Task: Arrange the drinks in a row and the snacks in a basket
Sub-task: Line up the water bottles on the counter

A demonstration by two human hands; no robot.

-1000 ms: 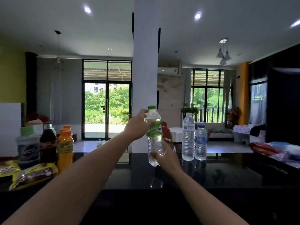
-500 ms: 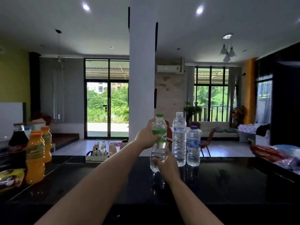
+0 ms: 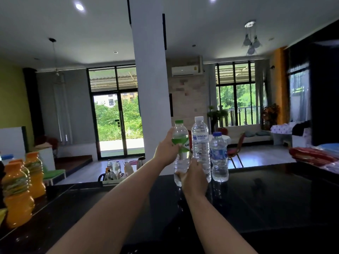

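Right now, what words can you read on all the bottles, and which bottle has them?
"SINGHA WATER": on the label of the tall white-capped bottle.
"NAM": cut-off letters on the green-capped bottle; the rest is out of sight.
Blue-capped bottle: label too blurred to read.
Orange juice bottles: labels too blurred to read.

This is a private home, an open-plan living room seen from behind a glossy black counter [image 3: 266, 198] that carries orange juice bottles [image 3: 17, 195] at its left end. Beyond a white pillar [image 3: 150, 79] the tiled floor runs to a pale sofa [image 3: 247, 138] with cushions, a red chair [image 3: 236, 151] and a potted plant [image 3: 216, 114], the furnishings of a lounge rather than a workplace. Sliding glass doors [image 3: 117, 129] open onto greenery, a wall air conditioner [image 3: 186, 70] hangs above a brick-patterned wall, and pendant lamps [image 3: 251, 42] hang from a ceiling set with recessed downlights.
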